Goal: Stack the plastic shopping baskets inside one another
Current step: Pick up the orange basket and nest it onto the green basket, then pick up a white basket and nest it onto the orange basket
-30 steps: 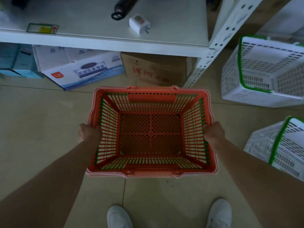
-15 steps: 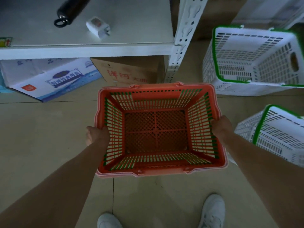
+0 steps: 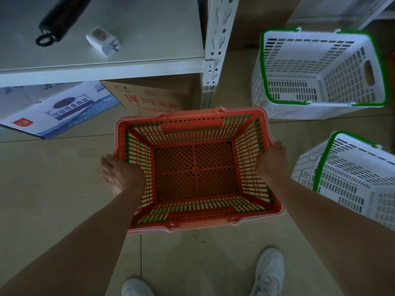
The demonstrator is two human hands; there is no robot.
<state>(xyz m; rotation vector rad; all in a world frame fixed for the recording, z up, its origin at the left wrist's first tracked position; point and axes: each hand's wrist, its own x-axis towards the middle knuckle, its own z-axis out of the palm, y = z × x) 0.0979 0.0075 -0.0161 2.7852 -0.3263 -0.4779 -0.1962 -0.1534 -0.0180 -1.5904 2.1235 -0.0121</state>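
The person has swung to their right with the red shopping basket (image 3: 196,169): a second ago only the edges of the white baskets showed at the side, and now both sit well in view, the far white basket (image 3: 318,71) upright on the floor by the shelf post (image 3: 213,48), and the near white basket (image 3: 350,178) tilted just beside the right forearm. To my eye this is the carry toward a stacking target, not yet the drop-in.

The red basket is held off the floor (image 3: 53,189), level, in front of the person's white shoes (image 3: 269,272). The left hand (image 3: 119,176) is wrapped around the left rim, fingers curled under it; the right hand (image 3: 271,159) grips the right rim the same way. Both are clamped on the basket.

Around it: a grey shelf (image 3: 139,35) with a black cylinder (image 3: 59,16) and a white charger (image 3: 102,40) on it, and beneath it a blue-and-white carton (image 3: 55,110) and a brown carton (image 3: 154,97). Neither carton blocks the way. The shelf post stands between the red basket and the far white one, and the tilted near basket would likely need righting before anything nests in it.
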